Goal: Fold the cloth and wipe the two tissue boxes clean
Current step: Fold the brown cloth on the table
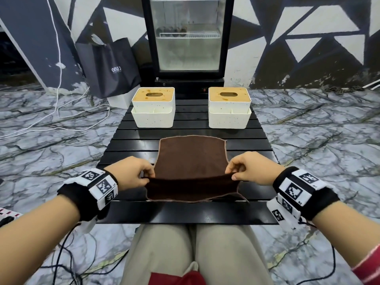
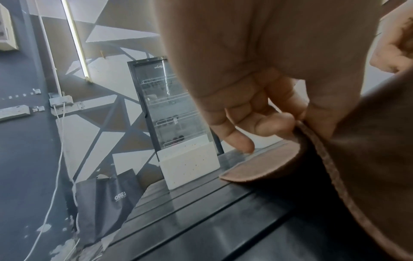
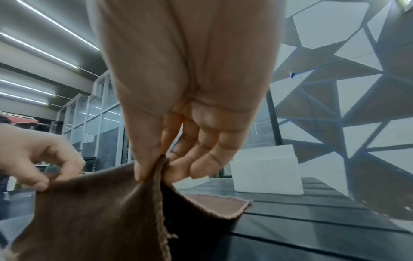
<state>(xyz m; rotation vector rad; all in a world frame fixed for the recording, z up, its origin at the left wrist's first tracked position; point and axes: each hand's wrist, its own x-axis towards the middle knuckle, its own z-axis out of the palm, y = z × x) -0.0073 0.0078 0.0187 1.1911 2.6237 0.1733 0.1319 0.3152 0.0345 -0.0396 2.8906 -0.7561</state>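
A brown cloth lies on the black slatted table, its middle lifted into a ridge. My left hand pinches the cloth's left side between thumb and fingers. My right hand pinches the right side, and the right wrist view shows the thumb and fingers closed on the cloth. The near part of the cloth hangs down toward me. Two white tissue boxes with stained tan lids stand at the table's far end, the left box and the right box.
A black glass-door fridge stands behind the table. A dark shopping bag and white cables lie on the marble floor at the left. My knees sit under the table's near edge.
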